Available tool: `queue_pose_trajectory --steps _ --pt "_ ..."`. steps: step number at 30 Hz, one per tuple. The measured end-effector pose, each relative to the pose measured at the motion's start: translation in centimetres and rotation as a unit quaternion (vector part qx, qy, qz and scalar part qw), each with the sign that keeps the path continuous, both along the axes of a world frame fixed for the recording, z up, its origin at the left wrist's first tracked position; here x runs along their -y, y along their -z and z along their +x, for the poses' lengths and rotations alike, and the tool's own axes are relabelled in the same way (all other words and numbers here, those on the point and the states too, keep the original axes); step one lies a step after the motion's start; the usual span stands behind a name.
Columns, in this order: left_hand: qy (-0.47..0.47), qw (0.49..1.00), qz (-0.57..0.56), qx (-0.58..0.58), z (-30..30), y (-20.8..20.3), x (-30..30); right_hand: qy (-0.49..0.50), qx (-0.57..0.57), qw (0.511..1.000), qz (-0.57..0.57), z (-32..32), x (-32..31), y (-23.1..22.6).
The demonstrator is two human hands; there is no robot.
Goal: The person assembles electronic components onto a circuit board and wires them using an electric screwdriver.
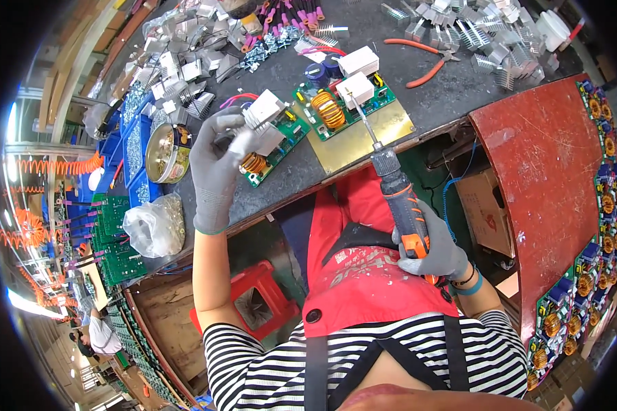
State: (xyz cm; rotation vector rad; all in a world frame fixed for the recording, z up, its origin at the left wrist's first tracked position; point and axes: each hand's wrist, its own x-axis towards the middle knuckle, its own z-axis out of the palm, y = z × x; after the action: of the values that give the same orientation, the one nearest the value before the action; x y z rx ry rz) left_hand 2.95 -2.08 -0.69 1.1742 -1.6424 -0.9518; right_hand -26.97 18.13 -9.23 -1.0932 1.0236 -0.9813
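My right grip (435,241) was wrapped around the power screwdriver (406,209), its bit (369,128) over the circuit board (348,115) on the brass plate (346,151); slanted pushing could have caused slipping. What my left grip (214,161) pinched, I could not tell.

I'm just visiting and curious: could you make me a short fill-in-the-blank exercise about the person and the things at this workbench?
1. The right hand holds a power screwdriver and wears a glove coloured ____.
2. Seen in the picture, the round container is on the ____ side of the left hand.
3. The gold-coloured plate lies ____ a green circuit board.
4. The striped top is black and ____.

Missing words: grey; left; under; white.
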Motion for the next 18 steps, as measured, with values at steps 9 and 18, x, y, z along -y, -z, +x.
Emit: queue_pose_trajectory --steps 9,18 --pt "-0.014 0.985 -0.161 0.059 -1.1 1.0 0.4 0.007 0.001 1.0 0.02 0.1 -0.1 0.5" --pt "0.01 0.898 -0.301 0.321 -4.1 2.7 0.9 0.002 0.015 0.999 0.043 -0.3 0.1 0.4"
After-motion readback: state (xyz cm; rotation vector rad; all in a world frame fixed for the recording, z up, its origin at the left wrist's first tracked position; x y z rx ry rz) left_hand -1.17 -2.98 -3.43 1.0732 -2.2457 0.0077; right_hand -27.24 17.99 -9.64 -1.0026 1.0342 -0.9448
